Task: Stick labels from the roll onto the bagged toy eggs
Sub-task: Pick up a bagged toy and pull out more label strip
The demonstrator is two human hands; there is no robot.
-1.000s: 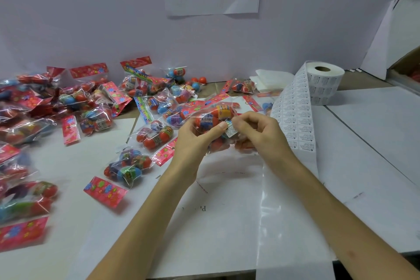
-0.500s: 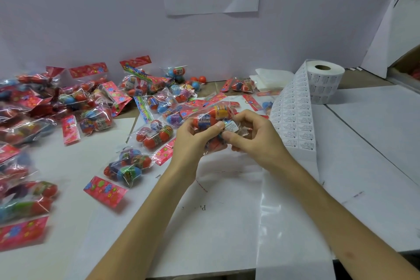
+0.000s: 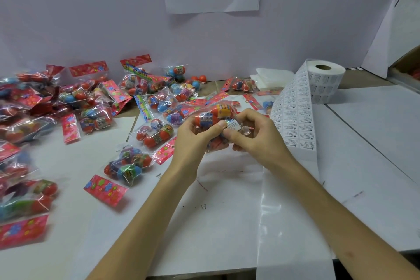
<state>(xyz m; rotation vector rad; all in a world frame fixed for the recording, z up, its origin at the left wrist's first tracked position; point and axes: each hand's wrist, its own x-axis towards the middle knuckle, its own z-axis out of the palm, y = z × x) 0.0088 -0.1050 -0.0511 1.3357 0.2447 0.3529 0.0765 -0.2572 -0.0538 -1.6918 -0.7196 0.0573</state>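
Two hands on one bag, head view only. My read: the left hand point(image 3: 195, 141) grips the bagged toy eggs point(image 3: 211, 116) at frame centre, lifted off the surface point(image 3: 375, 120). The right hand point(image 3: 256, 136) pinches the same bag, thumb pressing a small white label point(image 3: 233, 125) onto the film. Neither hand is free.

At 2 o'clock stands the label roll point(image 3: 325, 82), its strip point(image 3: 293, 116) running down past the right wrist toward 5 o'clock. From 9 to 11 o'clock lie heaped loose bags point(image 3: 91, 107).

Risks, as I judge them:
- The film is slack and crinkly over round eggs, so the label could crease or trap a bubble if the thumb rubs unevenly.
- It sits near the bag's crumpled end, so an edge may fold onto itself.
- The right forearm lies right by the strip, so a quick reach could drag it or topple the roll.

I can't tell if the label is fully stuck.
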